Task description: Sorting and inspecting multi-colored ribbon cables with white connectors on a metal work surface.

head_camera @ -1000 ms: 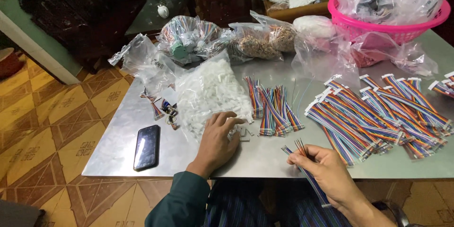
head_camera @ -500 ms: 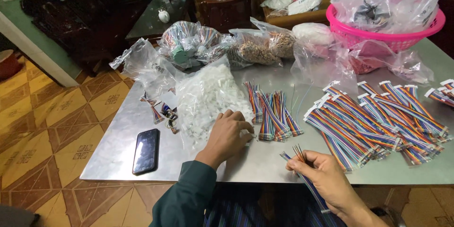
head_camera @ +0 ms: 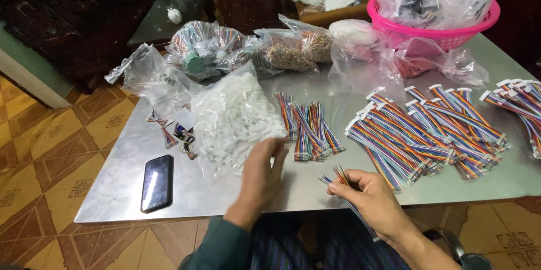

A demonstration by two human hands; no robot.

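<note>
1 phone (head_camera: pixel 156 182), 1 pink basket (head_camera: pixel 434 29), 1 bag of white connectors (head_camera: pixel 234 115); right hand (head_camera: pixel 369 199) pinches 1 ribbon cable (head_camera: pixel 344 194) btwn thumb & fingertips, left hand (head_camera: pixel 264 171) loosely curled, holding nothing, by bag edge

rainbow ribbon cable (head_camera: pixel 345 191) — thin, multicoloured, bare ends fanned up, tail slanting down-right off table edge | bag of white plastic connectors (head_camera: pixel 234 115) — clear, heaped, lying flat on table

Left hand (head_camera: pixel 264 170) motion-blurred, fingertips unclear. Cable (head_camera: pixel 345 195) partly hidden inside right hand (head_camera: pixel 369 198). Basket (head_camera: pixel 434 25) cut off by top edge. Far-right cable bundle (head_camera: pixel 521 101) cut by right edge. Bag (head_camera: pixel 205 50) contents indistinct.
</note>
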